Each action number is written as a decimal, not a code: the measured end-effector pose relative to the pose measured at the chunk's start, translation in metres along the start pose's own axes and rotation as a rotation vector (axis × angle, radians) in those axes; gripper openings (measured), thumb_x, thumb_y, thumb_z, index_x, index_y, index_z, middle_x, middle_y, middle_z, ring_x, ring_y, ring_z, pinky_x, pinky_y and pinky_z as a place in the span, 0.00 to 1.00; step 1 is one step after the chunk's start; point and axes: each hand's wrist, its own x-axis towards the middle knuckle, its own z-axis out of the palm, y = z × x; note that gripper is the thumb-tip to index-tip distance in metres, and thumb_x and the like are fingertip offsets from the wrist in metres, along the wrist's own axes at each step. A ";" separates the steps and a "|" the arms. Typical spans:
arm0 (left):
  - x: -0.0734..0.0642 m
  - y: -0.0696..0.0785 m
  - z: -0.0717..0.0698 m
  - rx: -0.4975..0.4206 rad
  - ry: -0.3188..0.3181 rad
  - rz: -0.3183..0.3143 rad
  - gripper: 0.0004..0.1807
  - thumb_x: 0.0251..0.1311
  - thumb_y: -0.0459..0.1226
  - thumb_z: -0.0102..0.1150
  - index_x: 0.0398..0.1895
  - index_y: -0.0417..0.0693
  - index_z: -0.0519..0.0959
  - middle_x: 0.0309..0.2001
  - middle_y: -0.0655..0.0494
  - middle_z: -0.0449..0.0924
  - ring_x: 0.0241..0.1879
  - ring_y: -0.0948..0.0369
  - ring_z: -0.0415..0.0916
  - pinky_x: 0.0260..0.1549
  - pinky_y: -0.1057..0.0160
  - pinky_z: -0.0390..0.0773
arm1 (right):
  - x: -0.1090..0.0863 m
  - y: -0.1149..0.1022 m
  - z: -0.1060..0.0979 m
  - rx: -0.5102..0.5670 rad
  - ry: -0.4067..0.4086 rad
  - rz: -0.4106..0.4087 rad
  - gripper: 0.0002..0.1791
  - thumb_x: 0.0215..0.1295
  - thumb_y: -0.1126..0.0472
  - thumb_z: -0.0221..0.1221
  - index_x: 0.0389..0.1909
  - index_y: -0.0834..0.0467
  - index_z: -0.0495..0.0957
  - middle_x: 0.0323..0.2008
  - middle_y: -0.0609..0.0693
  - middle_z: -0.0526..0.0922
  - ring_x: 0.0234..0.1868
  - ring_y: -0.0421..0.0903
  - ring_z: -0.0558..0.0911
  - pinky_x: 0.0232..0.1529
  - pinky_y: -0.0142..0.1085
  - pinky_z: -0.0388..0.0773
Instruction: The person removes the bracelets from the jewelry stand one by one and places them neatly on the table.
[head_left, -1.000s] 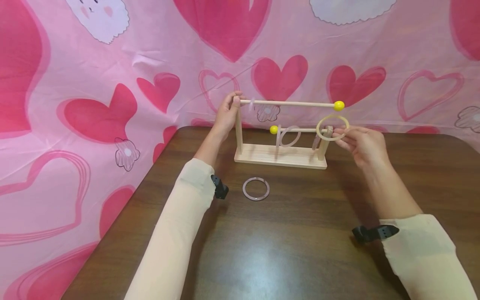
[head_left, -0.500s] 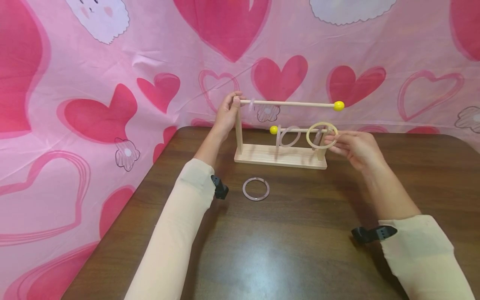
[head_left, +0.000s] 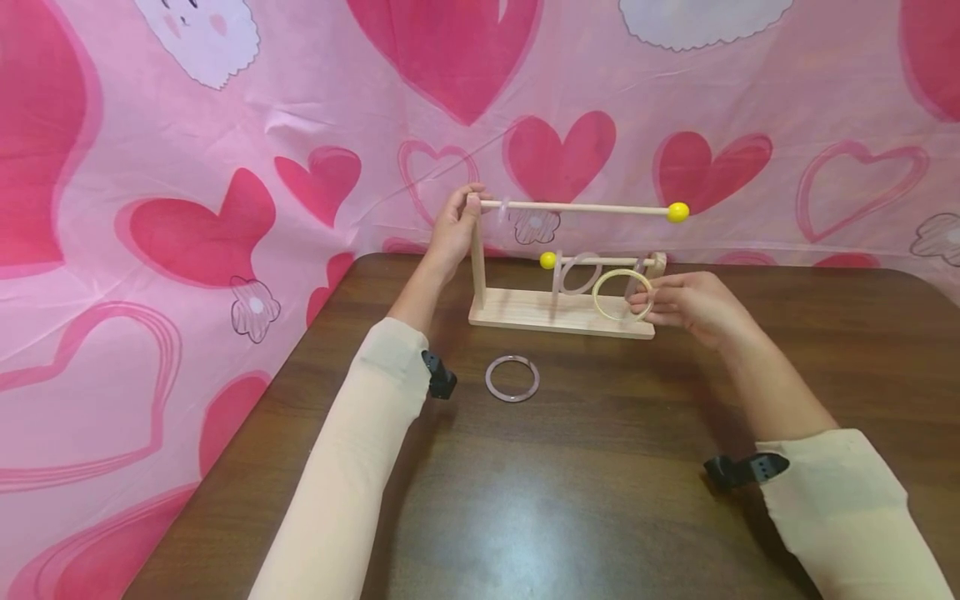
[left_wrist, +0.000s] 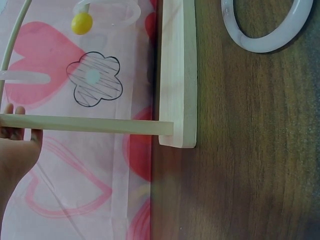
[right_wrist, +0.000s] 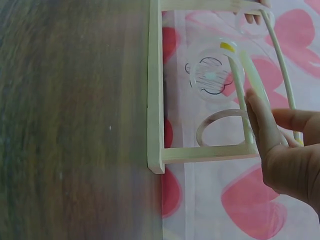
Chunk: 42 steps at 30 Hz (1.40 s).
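Note:
A pale wooden bangle stand (head_left: 517, 310) has two rods tipped with yellow knobs. My left hand (head_left: 450, 233) holds the top of its taller post (left_wrist: 90, 124), fingers behind and thumb in front. In my right hand (head_left: 705, 308) a yellow bangle (head_left: 595, 295) is pinched between thumb and fingers, in front of the lower rod (head_left: 611, 262) and apart from it in the head view. A translucent bangle (head_left: 503, 212) hangs on the upper rod near the post. Several pale lilac bangles (head_left: 598, 275) hang on the lower rod.
A lilac bangle (head_left: 512, 399) lies flat on the dark wooden table (head_left: 600, 467) in front of the stand. Behind the table hangs a pink cloth (head_left: 315, 75) with hearts. Black wrist cameras (head_left: 441, 375) sit on both sleeves.
My right hand has moved left and down with the yellow bangle, from beside the shorter post to below the lower rod. My left hand and the stand have stayed put.

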 end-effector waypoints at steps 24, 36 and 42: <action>0.000 0.000 0.000 0.005 0.000 -0.026 0.20 0.68 0.42 0.41 0.59 0.43 0.67 0.57 0.46 0.71 0.57 0.59 0.68 0.54 0.63 0.64 | 0.007 0.015 0.011 -0.255 -0.279 0.120 0.18 0.65 0.74 0.46 0.52 0.84 0.60 0.38 0.60 0.81 0.37 0.42 0.82 0.40 0.35 0.78; 0.001 -0.002 -0.001 0.004 0.003 -0.025 0.19 0.68 0.41 0.41 0.59 0.43 0.67 0.57 0.46 0.72 0.57 0.58 0.68 0.55 0.62 0.63 | 0.016 0.023 0.023 -0.353 -0.448 0.179 0.15 0.62 0.75 0.46 0.46 0.83 0.66 0.32 0.58 0.82 0.33 0.42 0.81 0.37 0.35 0.79; 0.001 0.000 0.000 0.013 0.004 -0.036 0.20 0.68 0.41 0.41 0.59 0.43 0.67 0.57 0.49 0.72 0.57 0.60 0.68 0.55 0.63 0.63 | 0.017 0.026 0.030 -0.380 -0.450 0.212 0.15 0.61 0.75 0.46 0.46 0.83 0.67 0.31 0.57 0.82 0.33 0.43 0.82 0.38 0.35 0.79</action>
